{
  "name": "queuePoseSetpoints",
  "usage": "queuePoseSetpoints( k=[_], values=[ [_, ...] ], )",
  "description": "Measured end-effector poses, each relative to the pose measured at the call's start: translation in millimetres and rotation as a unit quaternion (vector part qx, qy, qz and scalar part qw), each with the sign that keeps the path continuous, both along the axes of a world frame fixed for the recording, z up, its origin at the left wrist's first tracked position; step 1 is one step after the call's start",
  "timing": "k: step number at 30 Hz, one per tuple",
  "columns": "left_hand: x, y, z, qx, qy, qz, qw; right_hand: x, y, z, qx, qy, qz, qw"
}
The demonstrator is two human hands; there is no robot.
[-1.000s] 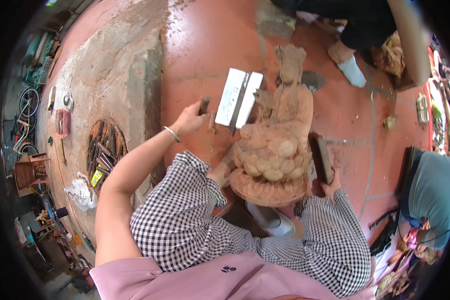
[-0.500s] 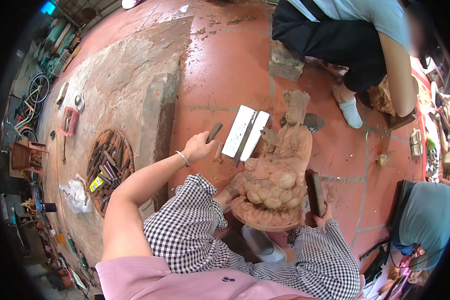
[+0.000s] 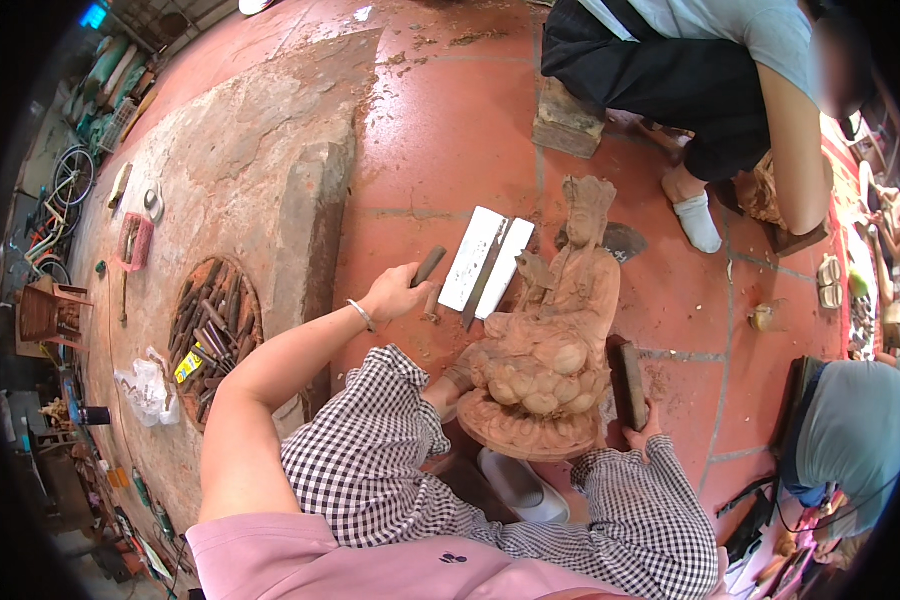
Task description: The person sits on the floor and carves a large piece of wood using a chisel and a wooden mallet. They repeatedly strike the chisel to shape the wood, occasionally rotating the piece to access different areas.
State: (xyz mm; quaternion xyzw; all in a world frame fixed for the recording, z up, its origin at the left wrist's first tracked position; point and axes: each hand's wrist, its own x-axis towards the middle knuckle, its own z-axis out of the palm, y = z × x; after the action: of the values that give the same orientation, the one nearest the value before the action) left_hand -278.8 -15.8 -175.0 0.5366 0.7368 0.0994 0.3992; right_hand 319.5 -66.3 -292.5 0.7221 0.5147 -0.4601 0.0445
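A carved wooden statue (image 3: 582, 290) of a seated figure on a round base stands upright between my knees. At its left, my left hand (image 3: 395, 290) is closed round a short dark wooden tool handle (image 3: 429, 266); any blade is hidden. On the right of the statue, my right hand (image 3: 646, 426) grips the lower end of a long dark wooden mallet (image 3: 629, 385), held apart from the carving. Just beyond my left hand, a white sheet (image 3: 470, 262) lies on the tiles with a dark flat bar (image 3: 490, 275) across it. A small brown wooden piece (image 3: 432, 302) rests beside my left hand.
A round basket (image 3: 261, 312) of several carving tools sits on the raised stone slab (image 3: 240, 190), beside a clear plastic bag (image 3: 152, 392). A co-worker (image 3: 670, 80) sits at the far right on a low block. Another person's grey clothing (image 3: 860, 430) shows at right.
The view has shifted slightly, so the whole scene sits a little further left. Both hands keep their holds, and the statue stays in place.
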Motion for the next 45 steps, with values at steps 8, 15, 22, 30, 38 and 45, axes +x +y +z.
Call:
queuePoseSetpoints(
  k=[8,15,22,30,38,45],
  values=[
    [-1.9,-1.8,1.1,-0.003,0.004,-0.001,1.000,1.3,1.8,-0.6,-0.014,-0.006,-0.002,1.000],
    [-1.5,-3.8,6.1,-0.005,0.001,-0.014,1.000,-9.3,0.7,12.8,0.018,-0.005,0.013,1.000],
    [-3.9,-4.2,-1.6,0.018,0.010,-0.012,1.000,-9.8,3.1,14.9,-0.001,-0.014,0.008,1.000],
    [0.8,-2.3,3.8,0.012,0.052,-0.025,0.998,-7.2,2.4,11.9,-0.010,-0.009,-0.001,1.000],
    [2.2,-3.3,0.5,0.009,0.049,-0.034,0.998,-12.7,3.8,19.2,0.003,0.004,0.003,1.000],
    [-1.9,-6.5,-1.1,0.030,0.064,-0.053,0.996,-4.1,1.2,5.0,0.016,0.003,0.011,1.000]
  ],
)
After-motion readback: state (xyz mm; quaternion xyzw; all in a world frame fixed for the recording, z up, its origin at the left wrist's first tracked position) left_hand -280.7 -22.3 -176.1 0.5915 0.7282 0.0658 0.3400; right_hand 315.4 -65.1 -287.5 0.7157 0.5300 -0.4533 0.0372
